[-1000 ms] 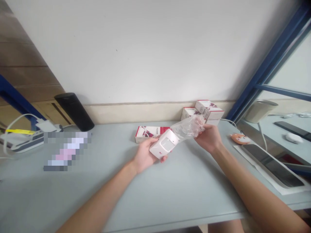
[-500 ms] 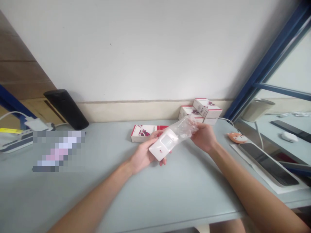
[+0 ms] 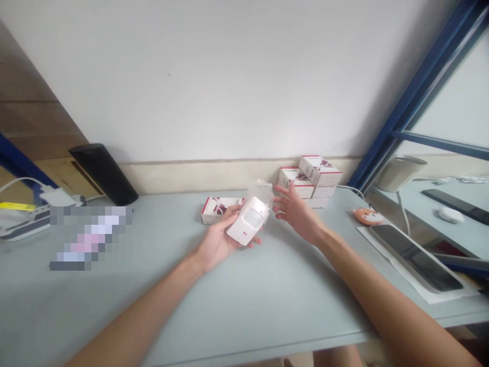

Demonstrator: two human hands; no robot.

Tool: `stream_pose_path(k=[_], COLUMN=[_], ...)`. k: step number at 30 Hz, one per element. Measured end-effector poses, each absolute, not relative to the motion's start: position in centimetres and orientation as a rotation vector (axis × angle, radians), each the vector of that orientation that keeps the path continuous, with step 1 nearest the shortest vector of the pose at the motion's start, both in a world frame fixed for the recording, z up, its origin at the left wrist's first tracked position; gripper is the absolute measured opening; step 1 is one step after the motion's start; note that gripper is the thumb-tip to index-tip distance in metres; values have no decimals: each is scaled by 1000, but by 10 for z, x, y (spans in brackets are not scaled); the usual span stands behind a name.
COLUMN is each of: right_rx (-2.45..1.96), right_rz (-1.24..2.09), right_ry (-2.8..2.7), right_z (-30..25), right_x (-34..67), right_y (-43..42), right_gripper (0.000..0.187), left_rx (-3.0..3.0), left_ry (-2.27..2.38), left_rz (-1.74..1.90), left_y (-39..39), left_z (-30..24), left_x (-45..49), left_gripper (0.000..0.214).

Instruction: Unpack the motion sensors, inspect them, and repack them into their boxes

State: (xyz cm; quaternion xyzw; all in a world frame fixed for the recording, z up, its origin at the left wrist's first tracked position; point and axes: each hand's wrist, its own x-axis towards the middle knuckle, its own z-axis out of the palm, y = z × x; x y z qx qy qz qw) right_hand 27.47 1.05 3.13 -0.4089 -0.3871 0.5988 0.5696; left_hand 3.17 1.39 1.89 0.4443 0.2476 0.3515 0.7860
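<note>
Held in the left hand (image 3: pixel 217 239), palm up, fingers curled closed: white plastic sensor housing (image 3: pixel 248 221), square window facing up and toward the right, tilted, raised above the desk (image 3: pixel 267 311). Clear plastic bag (image 3: pixel 261 190) bunched at the housing's upper end; exact contact blurred, cannot tell. Right hand (image 3: pixel 296 211) wide open, fingers spread, just beside the bag, nothing in its grasp. Behind both hands, stacked red-and-white cartons (image 3: pixel 309 176) against the wall; single red-and-white carton (image 3: pixel 219 210) flat on the desk, just past the left hand. Farther left, black cylindrical flask (image 3: pixel 103 173) lying tilted against the wall. Farther right, orange fox-shaped mouse (image 3: pixel 368 216) and dark tablet (image 3: pixel 410 257) on a white sheet.
</note>
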Motion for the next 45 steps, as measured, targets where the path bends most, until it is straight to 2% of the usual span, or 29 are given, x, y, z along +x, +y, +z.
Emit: stream_pose_path(k=[6, 11, 14, 19, 28, 31, 34, 38, 42, 45], right_rx=[-1082, -1094, -1109, -1158, -1176, -1179, -1231, -1273, -1225, -1203], right_rz=[1122, 995, 935, 797, 808, 819, 848, 908, 880, 853], right_ry=[-1440, -1481, -1505, -1582, -1770, -1831, -1894, -1953, -2068, -2107], right_z=[18, 18, 20, 25, 19, 18, 17, 15, 11, 10], right_x=[257, 263, 265, 264, 266, 267, 268, 271, 273, 273], right_y=[2, 4, 3, 1, 3, 3, 4, 5, 8, 8], right_gripper=[44, 42, 43, 39, 40, 40, 34, 30, 21, 20], left_rx=[998, 1318, 1540, 1556, 1797, 1870, 1941, 2015, 1970, 1881], left_ry=[580, 783, 735, 706, 789, 753, 761, 830, 821, 782], left_rz=[874, 964, 1075, 1111, 1128, 1072, 938, 800, 799, 854], left_y=[13, 23, 28, 17, 26, 34, 38, 35, 29, 28], left_z=[11, -1, -1, 9, 0, -2, -2, 1, 8, 9], left_x=[35, 38, 38, 35, 32, 27, 20, 15, 17, 19], left_gripper=[36, 45, 43, 44, 50, 46, 40, 45, 60, 56])
